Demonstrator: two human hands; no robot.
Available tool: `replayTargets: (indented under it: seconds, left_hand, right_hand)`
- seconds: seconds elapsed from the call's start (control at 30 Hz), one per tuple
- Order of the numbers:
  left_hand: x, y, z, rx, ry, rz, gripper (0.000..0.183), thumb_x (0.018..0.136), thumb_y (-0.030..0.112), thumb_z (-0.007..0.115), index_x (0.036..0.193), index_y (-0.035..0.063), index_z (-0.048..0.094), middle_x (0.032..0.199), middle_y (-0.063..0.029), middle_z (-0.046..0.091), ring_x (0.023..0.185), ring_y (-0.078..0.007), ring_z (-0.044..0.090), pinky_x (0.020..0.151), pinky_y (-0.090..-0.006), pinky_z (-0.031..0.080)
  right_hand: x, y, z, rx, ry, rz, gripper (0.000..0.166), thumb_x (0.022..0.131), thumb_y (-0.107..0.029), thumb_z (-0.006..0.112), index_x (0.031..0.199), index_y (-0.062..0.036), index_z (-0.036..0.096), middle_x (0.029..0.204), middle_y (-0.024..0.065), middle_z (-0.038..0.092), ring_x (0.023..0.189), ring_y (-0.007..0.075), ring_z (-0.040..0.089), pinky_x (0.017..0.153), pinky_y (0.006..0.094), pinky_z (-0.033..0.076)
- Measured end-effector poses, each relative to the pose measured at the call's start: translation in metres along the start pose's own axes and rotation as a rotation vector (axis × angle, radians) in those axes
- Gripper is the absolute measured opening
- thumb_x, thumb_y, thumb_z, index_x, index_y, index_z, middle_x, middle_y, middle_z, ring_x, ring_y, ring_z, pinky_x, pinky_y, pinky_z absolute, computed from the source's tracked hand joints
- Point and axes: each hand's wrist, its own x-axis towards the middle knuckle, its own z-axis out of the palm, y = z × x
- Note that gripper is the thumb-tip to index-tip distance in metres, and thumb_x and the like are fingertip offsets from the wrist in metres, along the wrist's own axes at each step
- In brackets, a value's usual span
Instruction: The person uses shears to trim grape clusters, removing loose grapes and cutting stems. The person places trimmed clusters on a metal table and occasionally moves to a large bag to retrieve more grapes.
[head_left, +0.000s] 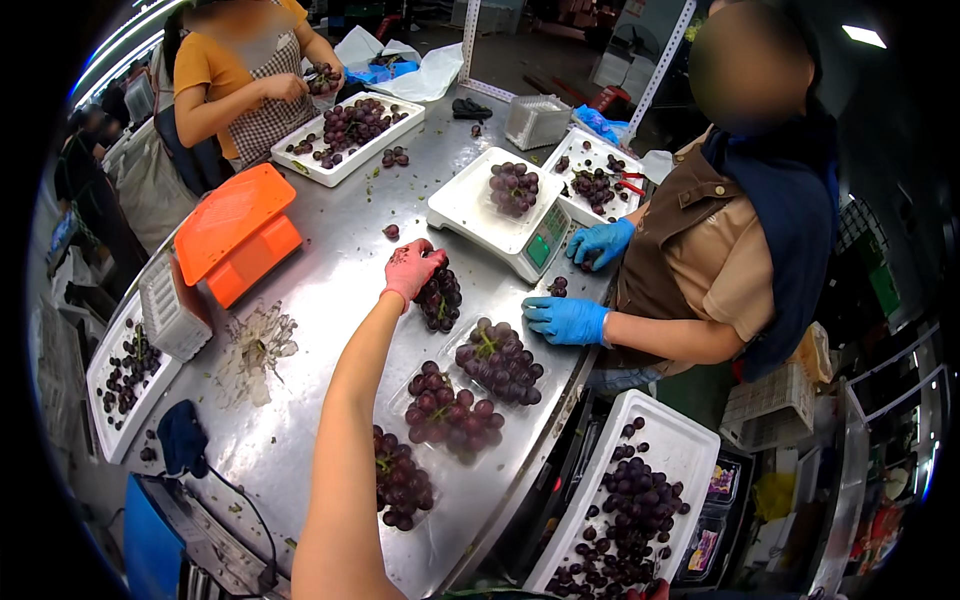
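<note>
My left hand (412, 270), in a pink glove, grips the upper end of a bunch of dark grapes (441, 300) over the metal table. Closer to me are clear plastic trays of grapes: one bunch (499, 360) beside the table's right edge, a redder bunch (450, 412), and another (401, 476) partly behind my forearm. Only a sliver of my right hand (651, 591), in a reddish glove, shows at the bottom edge, by a white foam tray (694, 450) of loose and bunched grapes. Its fingers are hidden.
A white digital scale (465, 187) holds a packed bunch (514, 187). A co-worker's blue-gloved hands (566, 319) rest beside it. An orange scale (236, 225) and stacked clear trays (174, 307) stand left. Another person handles grapes (322, 77) by a foam tray (409, 112).
</note>
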Motion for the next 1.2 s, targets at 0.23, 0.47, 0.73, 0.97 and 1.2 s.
replayTargets:
  seconds: [0.23,0.47,0.73,0.97,1.2]
  left_hand:
    - [0.038,-0.058,0.036,-0.192,0.027,0.210,0.023,0.083,0.023,0.051,0.094,0.0062,0.062,0.071,-0.0036,0.060,0.057,-0.0122,0.050,0.054,-0.0270,0.042]
    - [0.020,-0.037,0.008,-0.652,-0.196,-0.023,0.023,0.087,0.012,0.047,0.105,0.0039,0.059,0.074,0.0004,0.054,0.057,-0.0065,0.045,0.050,-0.0217,0.040]
    - [0.016,-0.038,-0.024,-0.020,-0.076,0.263,0.053,0.072,0.048,0.060,0.112,0.0124,0.057,0.101,-0.0111,0.057,0.096,-0.0224,0.055,0.084,-0.0312,0.042]
    - [0.046,-0.045,-0.018,-0.453,-0.485,0.257,0.032,0.081,0.025,0.060,0.102,0.0001,0.060,0.091,-0.0095,0.063,0.083,-0.0159,0.057,0.078,-0.0268,0.044]
    - [0.054,-0.045,-0.017,-0.381,-0.520,0.215,0.028,0.083,0.022,0.056,0.100,-0.0007,0.059,0.087,-0.0055,0.061,0.074,-0.0109,0.052,0.067,-0.0244,0.043]
  right_hand:
    - [-0.005,-0.014,-0.015,0.317,-0.005,0.161,0.039,0.078,-0.017,0.061,0.110,-0.0014,0.045,0.084,0.0110,0.059,0.074,0.0226,0.055,0.067,0.0357,0.045]
    - [0.044,-0.092,-0.047,0.370,0.163,-0.021,0.061,0.078,-0.006,0.062,0.130,0.0012,0.031,0.121,0.0170,0.046,0.106,0.0200,0.046,0.090,0.0289,0.038]
    - [0.129,-0.409,0.042,-0.232,-0.197,-1.318,0.056,0.067,-0.025,0.071,0.115,-0.0096,0.048,0.094,0.0093,0.057,0.089,0.0279,0.055,0.082,0.0373,0.040]
    - [0.161,-0.533,0.151,-0.663,-0.301,-1.092,0.043,0.074,-0.035,0.058,0.106,-0.0072,0.051,0.088,0.0141,0.062,0.087,0.0294,0.059,0.075,0.0391,0.046]
    - [0.172,-0.550,0.183,-0.768,-0.265,-1.127,0.031,0.078,-0.030,0.052,0.100,-0.0080,0.055,0.094,0.0133,0.063,0.089,0.0286,0.061,0.075,0.0387,0.048]
